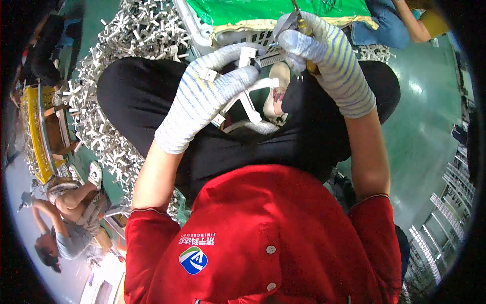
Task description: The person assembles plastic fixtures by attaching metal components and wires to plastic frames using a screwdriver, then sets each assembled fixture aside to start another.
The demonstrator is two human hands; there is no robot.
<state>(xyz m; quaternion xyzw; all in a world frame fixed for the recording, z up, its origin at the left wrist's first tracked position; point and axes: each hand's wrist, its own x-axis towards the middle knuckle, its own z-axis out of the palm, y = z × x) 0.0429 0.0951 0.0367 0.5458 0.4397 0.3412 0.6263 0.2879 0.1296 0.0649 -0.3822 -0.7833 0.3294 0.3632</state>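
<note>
In its striped knit glove, my left hand (202,91) is closed round a white part with several arms (246,105). The part's arms stick out below and to the right of my fingers. My right hand (329,61), gloved the same way, grips a hand tool with yellow grips (312,67) and a grey metal end, held up and to the right of the part. My fingers hide most of the tool, so its exact kind does not show. Between the hands lies a grey slotted piece (268,59); what it belongs to is unclear.
White many-armed parts (136,38) are heaped on the floor along my left. Ahead stands a white basket (197,25) with a green sheet (233,11) on it. Other people sit to the left and far right. Stacked pale parts (430,253) lie at lower right.
</note>
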